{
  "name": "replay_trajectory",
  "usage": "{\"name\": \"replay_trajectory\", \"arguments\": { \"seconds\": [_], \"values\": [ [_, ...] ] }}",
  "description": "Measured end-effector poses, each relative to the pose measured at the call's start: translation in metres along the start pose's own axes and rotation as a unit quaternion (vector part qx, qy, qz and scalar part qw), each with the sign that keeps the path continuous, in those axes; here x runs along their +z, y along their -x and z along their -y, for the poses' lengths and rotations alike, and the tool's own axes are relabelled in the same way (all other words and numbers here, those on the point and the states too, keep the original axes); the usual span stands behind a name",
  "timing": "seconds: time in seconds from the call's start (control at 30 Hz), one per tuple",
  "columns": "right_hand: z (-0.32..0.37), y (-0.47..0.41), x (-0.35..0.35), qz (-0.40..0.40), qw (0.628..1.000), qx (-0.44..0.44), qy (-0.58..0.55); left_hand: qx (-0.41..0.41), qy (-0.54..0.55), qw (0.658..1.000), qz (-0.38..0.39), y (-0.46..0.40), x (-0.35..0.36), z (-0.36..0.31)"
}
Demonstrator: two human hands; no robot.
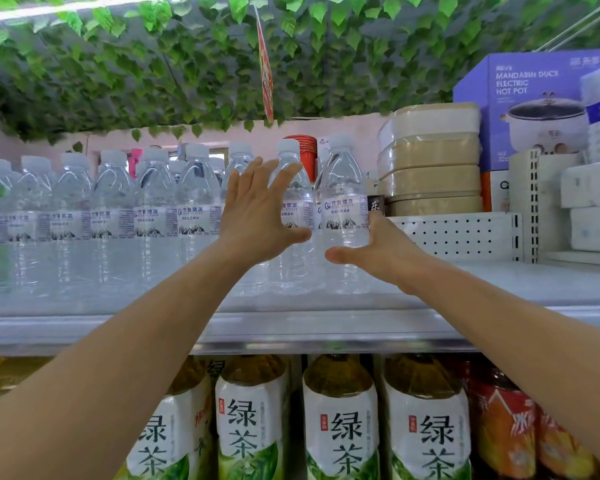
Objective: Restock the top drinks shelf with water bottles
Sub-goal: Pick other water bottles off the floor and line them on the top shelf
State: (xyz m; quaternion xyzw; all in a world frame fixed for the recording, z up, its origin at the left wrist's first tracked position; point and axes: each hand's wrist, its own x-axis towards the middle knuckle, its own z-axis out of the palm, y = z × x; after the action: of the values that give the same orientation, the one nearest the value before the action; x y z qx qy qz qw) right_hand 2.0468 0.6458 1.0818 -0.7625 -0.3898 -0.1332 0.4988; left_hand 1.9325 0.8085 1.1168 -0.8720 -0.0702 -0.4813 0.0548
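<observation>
Both forearms (136, 358) stretched upward. The right hand (378, 251) wrapped the upright end bottle (343, 202), which closed the row's right end on the tabletop (499, 282). The left hand (257, 216), spread and empty, lay against the neighbouring bottle (295, 199), just left.

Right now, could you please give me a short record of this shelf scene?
top shelf: water bottles in a row, left to middle
right hand: holds end bottle, thumb across its front
left hand: open, fingers spread, left of end bottle
below: tea bottles
far right: hot pot box
</observation>
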Motion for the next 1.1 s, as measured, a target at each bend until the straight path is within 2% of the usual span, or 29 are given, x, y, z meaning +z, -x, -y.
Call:
{"name": "replay_trajectory", "arguments": {
  "seconds": [0.47,0.83,1.03,1.1],
  "values": [
    [-0.001,-0.01,0.009,0.025,1.0,0.008,-0.014,0.001,0.003,1.0,-0.007,-0.001,0.004,0.002],
    [0.005,-0.007,0.011,0.011,0.999,0.045,-0.017,0.004,0.01,1.0,-0.009,0.001,0.004,0.001],
    [0.013,0.005,0.008,0.021,0.998,0.056,0.024,0.007,0.015,1.0,-0.003,0.01,-0.005,-0.003],
    [0.017,0.023,0.004,-0.025,0.996,0.027,0.078,0.008,0.034,0.999,-0.016,0.025,-0.011,-0.01]
  ]
}}
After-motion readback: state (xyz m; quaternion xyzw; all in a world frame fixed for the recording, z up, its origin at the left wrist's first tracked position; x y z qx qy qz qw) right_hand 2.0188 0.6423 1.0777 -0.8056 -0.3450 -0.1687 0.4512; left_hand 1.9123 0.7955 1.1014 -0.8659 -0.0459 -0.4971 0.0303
